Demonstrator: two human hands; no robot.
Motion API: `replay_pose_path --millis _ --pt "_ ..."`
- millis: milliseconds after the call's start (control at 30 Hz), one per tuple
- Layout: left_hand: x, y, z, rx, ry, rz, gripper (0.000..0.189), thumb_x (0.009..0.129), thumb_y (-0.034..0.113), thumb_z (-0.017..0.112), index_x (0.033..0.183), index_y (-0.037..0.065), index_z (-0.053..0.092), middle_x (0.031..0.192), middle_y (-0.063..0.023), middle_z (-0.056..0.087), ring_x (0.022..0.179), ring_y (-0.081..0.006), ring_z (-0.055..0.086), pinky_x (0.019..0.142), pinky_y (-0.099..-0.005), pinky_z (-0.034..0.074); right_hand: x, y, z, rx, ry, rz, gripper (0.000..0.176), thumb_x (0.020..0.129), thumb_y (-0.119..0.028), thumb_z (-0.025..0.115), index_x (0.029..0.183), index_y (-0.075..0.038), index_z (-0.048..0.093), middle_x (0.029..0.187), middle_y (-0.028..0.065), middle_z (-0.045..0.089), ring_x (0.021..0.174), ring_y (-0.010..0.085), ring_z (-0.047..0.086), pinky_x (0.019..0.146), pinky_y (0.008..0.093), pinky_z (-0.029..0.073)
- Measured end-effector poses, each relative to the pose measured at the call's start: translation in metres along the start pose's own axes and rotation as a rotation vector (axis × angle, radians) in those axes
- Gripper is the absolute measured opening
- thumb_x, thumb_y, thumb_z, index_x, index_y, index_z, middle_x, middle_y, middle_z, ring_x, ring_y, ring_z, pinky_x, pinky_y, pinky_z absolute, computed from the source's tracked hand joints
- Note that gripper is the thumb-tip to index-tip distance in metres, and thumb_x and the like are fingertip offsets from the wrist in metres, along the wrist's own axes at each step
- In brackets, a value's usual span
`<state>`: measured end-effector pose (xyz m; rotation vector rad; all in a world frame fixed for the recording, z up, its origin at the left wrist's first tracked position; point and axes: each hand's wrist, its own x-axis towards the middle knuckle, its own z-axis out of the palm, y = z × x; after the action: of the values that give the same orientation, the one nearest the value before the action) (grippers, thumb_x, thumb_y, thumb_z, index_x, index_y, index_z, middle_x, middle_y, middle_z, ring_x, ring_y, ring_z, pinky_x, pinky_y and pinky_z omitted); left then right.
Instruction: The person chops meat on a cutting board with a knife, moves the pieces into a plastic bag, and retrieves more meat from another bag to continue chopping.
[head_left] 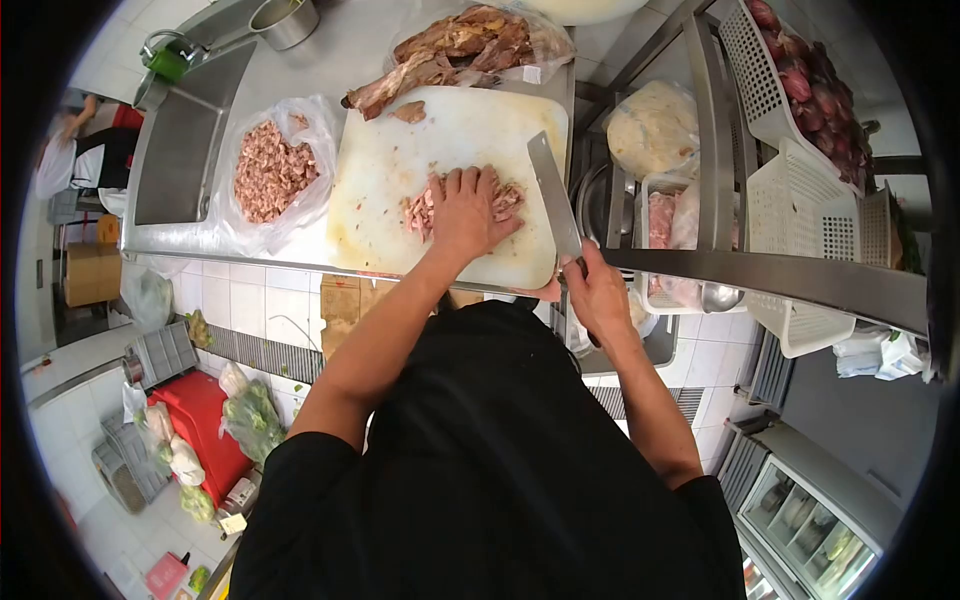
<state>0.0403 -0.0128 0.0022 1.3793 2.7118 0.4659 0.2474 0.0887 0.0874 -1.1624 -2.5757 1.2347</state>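
Note:
My left hand (pixel 468 215) lies on a heap of chopped meat (pixel 507 198) on the white cutting board (pixel 385 195), its fingers spread over the pieces. The palm hides part of the heap. In my right hand (pixel 598 290) is the handle of a cleaver (pixel 557 195). Its broad blade points away from me along the board's right edge, apart from the meat. A plastic bag (pixel 232 222) of diced meat (pixel 272 172) stands left of the board. Behind the board, a large dark cooked meat piece (pixel 470 45) lies partly in clear plastic, with its narrow end over the board.
To the left is a sink (pixel 185 150), with a metal pot (pixel 285 22) near its far end. A metal rack (pixel 780 272) stands close on my right with white baskets (pixel 800 205) and red onions (pixel 815 95). At far left, another person's arm (pixel 78 115) shows.

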Motion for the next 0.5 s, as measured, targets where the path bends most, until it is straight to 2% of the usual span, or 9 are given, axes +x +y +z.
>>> replay_pose_path --millis 67,100,200,267,300,367,400,467,500 --pt "0.0 -0.001 -0.004 -0.019 0.0 0.001 0.097 0.078 0.059 0.078 0.149 0.002 0.046 0.145 -0.0161 0.053 0.14 -0.0366 0.043 0.117 -0.0641 0.026 0.01 0.01 0.001 -0.131 -0.013 -0.007 0.036 0.101 -0.03 0.054 0.122 -0.001 0.058 0.092 0.0299 0.07 0.089 0.0511 0.066 0.083 0.06 0.049" --pt "0.002 -0.004 -0.005 -0.022 0.0 0.004 0.097 0.078 0.059 0.078 0.149 0.002 0.046 0.145 -0.0161 0.053 0.14 -0.0366 0.043 0.117 -0.0641 0.026 0.015 0.014 0.0 -0.259 -0.025 -0.015 0.035 0.101 -0.031 0.053 0.119 -0.001 0.058 0.092 0.0296 0.07 0.089 0.0507 0.066 0.082 0.0601 0.049" --pt "0.009 -0.02 -0.008 -0.094 -0.025 0.017 0.099 0.079 0.061 0.076 0.15 0.0 0.047 0.144 -0.0185 0.056 0.14 -0.0355 0.046 0.117 -0.0605 0.027 0.024 0.01 -0.008 -0.318 -0.118 0.021 0.032 0.101 -0.031 0.053 0.113 -0.002 0.058 0.09 0.0289 0.07 0.089 0.0502 0.066 0.082 0.0604 0.049" --pt "0.011 -0.031 -0.007 -0.218 -0.055 0.092 0.073 0.088 0.049 0.07 0.141 0.001 0.056 0.129 -0.0214 0.065 0.123 -0.0391 0.059 0.112 -0.0526 0.038 0.021 -0.002 -0.015 -0.308 -0.125 0.021 0.031 0.101 -0.03 0.053 0.112 -0.002 0.057 0.089 0.0287 0.07 0.088 0.0502 0.067 0.081 0.0603 0.049" --pt "0.012 -0.033 -0.008 -0.222 -0.056 0.089 0.073 0.088 0.049 0.07 0.141 0.001 0.056 0.129 -0.0214 0.065 0.123 -0.0391 0.059 0.112 -0.0526 0.038 0.02 -0.007 -0.017 -0.295 -0.126 0.026 0.029 0.1 -0.029 0.053 0.11 -0.002 0.057 0.088 0.0286 0.07 0.087 0.0503 0.067 0.08 0.0602 0.049" --pt "0.013 -0.034 -0.009 -0.4 0.051 0.126 0.05 0.091 0.035 0.068 0.127 0.002 0.064 0.114 -0.0207 0.069 0.112 -0.039 0.063 0.101 -0.0483 0.047 0.021 -0.007 -0.016 -0.303 -0.144 -0.01 0.029 0.1 -0.029 0.053 0.11 -0.002 0.057 0.087 0.0288 0.07 0.087 0.0503 0.067 0.079 0.0601 0.05" --pt "0.014 -0.034 -0.007 -0.402 0.05 0.122 0.05 0.091 0.035 0.068 0.127 0.002 0.064 0.114 -0.0207 0.069 0.112 -0.039 0.063 0.101 -0.0483 0.047 0.021 -0.009 -0.015 -0.306 -0.157 -0.049 0.029 0.1 -0.028 0.054 0.11 -0.002 0.057 0.087 0.029 0.07 0.086 0.0503 0.067 0.078 0.06 0.05" --pt "0.019 -0.03 -0.001 -0.392 0.094 0.137 0.031 0.09 0.022 0.066 0.114 0.003 0.066 0.11 -0.0192 0.068 0.107 -0.0387 0.064 0.091 -0.0487 0.051 0.02 -0.018 -0.016 -0.327 -0.173 -0.065 0.028 0.1 -0.028 0.054 0.11 -0.002 0.057 0.086 0.029 0.07 0.084 0.0501 0.067 0.077 0.0598 0.05" --pt "0.021 -0.028 0.001 -0.395 0.093 0.133 0.031 0.09 0.022 0.066 0.114 0.003 0.066 0.11 -0.0192 0.068 0.107 -0.0387 0.064 0.091 -0.0487 0.051 0.019 -0.022 -0.016 -0.345 -0.186 -0.081 0.028 0.1 -0.028 0.055 0.11 -0.002 0.058 0.084 0.029 0.07 0.083 0.05 0.067 0.076 0.0596 0.05"
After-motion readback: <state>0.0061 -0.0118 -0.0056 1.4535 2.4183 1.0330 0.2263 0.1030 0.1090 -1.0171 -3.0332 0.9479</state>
